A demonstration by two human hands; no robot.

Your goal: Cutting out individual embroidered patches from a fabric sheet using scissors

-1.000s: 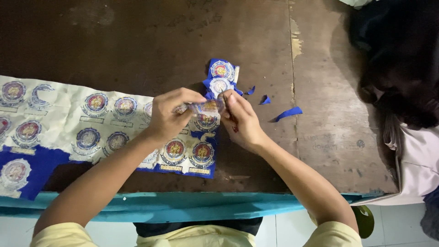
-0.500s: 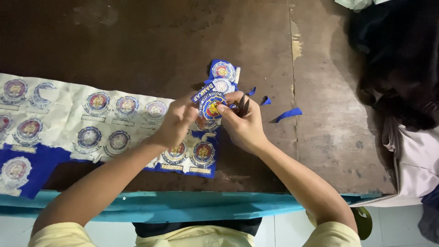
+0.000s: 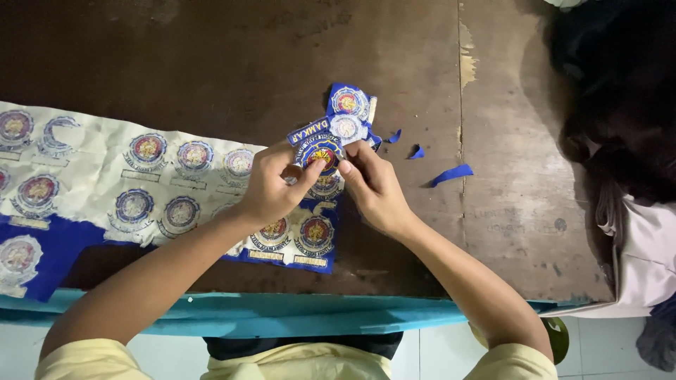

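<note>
My left hand (image 3: pixel 271 186) and right hand (image 3: pixel 373 186) meet at mid-frame, just above centre, both pinching one small round embroidered patch w/ blue border and red-gold middle (image 3: pixel 320 151). Left thumb presses on the patch's lower edge, other fingers curled behind it; right fingertips grip its right side. So both hands are closed on the patch, neither loose. A short blue strip w/ letters sticks out from the patch's upper left.

Just above the held one, at upper centre, lies a small stack of cut round blue-white patches (image 3: pixel 348 112), touching or nearly touching it, can't tell which.

Under my hands and running to the left edge of frame is the long white-backed fabric sheet of uncut round badges w/ dark blue cloth showing at its lower edge (image 3: pixel 151 186); its right end sits beneath my wrists.

Right of the hands, a few blue cloth offcuts (image 3: pixel 451 174) lie apart on the worn dark brown wooden tabletop (image 3: pixel 232 56). A teal strip of table edge (image 3: pixel 282 317) runs along the bottom. At far right, a pile of dark and white clothing (image 3: pixel 634 176).
</note>
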